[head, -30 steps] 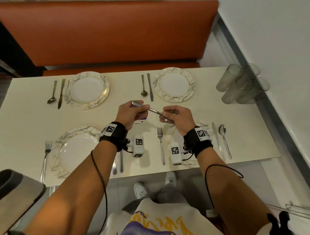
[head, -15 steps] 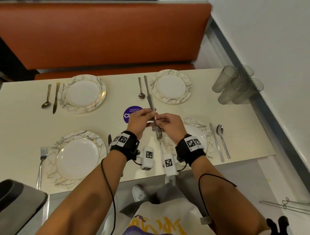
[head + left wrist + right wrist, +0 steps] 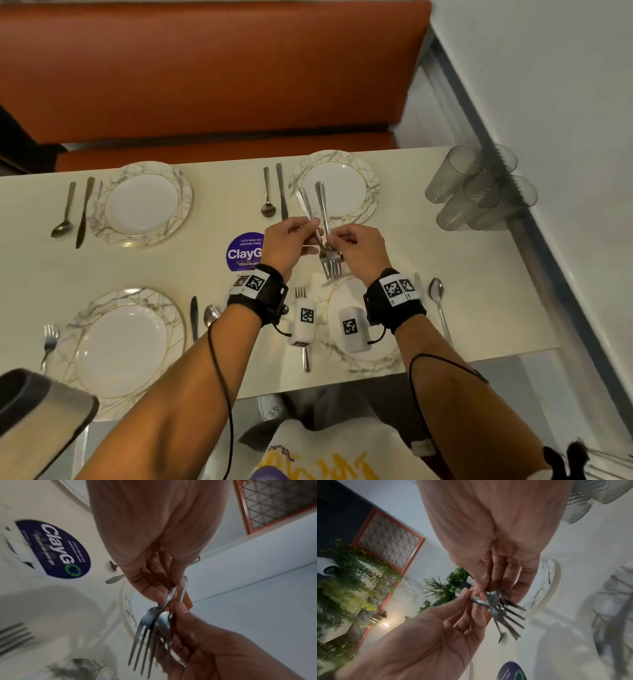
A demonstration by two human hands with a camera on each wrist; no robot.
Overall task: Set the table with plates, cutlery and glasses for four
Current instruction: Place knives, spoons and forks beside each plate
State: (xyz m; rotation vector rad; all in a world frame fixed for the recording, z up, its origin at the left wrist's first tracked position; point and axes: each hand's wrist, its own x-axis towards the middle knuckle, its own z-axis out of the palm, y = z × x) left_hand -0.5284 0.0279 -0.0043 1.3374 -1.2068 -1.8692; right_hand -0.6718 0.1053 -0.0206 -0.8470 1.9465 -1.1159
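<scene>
Left hand (image 3: pixel 287 247) and right hand (image 3: pixel 356 251) each pinch one of two forks (image 3: pixel 329 262), tines toward the wrists, handles splayed beyond the fingertips. Four plates (image 3: pixel 113 346) laid; both plates beyond the grip lack forks. Glasses (image 3: pixel 479 190), well right of the grip, remain stacked.

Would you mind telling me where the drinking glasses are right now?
In the head view, the glasses lie clustered at the table's far right corner beside the wall, right of the far right plate.
</scene>
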